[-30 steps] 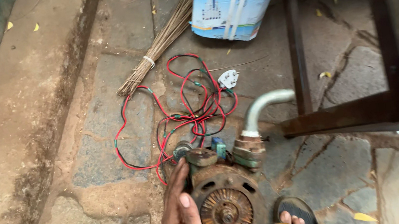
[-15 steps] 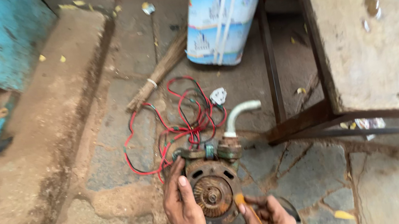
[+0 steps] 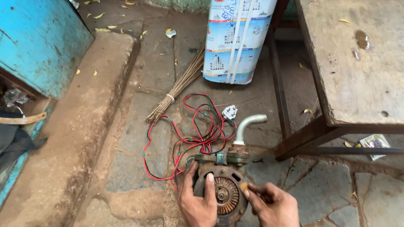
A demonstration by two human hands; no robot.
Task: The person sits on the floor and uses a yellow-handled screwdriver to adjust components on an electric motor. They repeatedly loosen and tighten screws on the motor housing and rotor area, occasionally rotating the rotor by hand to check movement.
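Note:
A rusty round motor pump (image 3: 224, 193) lies on the stone floor at the bottom centre, its open end with copper windings facing up. My left hand (image 3: 199, 207) grips its left rim, thumb on the housing. My right hand (image 3: 275, 209) holds a small yellow-handled tool (image 3: 243, 187) against the right rim. A grey curved pipe (image 3: 247, 125) rises from the pump's far side. Red and green wires (image 3: 188, 131) loop across the floor behind it and end at a white plug (image 3: 229, 112).
A worn wooden table (image 3: 389, 43) on a dark metal frame stands at the right. A printed white sack (image 3: 242, 22) leans at the back, a bundle of broom sticks (image 3: 179, 87) beside it. A blue cabinet (image 3: 15, 40) and a raised concrete ledge (image 3: 76, 164) run along the left.
The view has pulled back and tilted up, showing more table and cabinet. My right hand has come in from the bottom edge with the tool to the pump's right rim.

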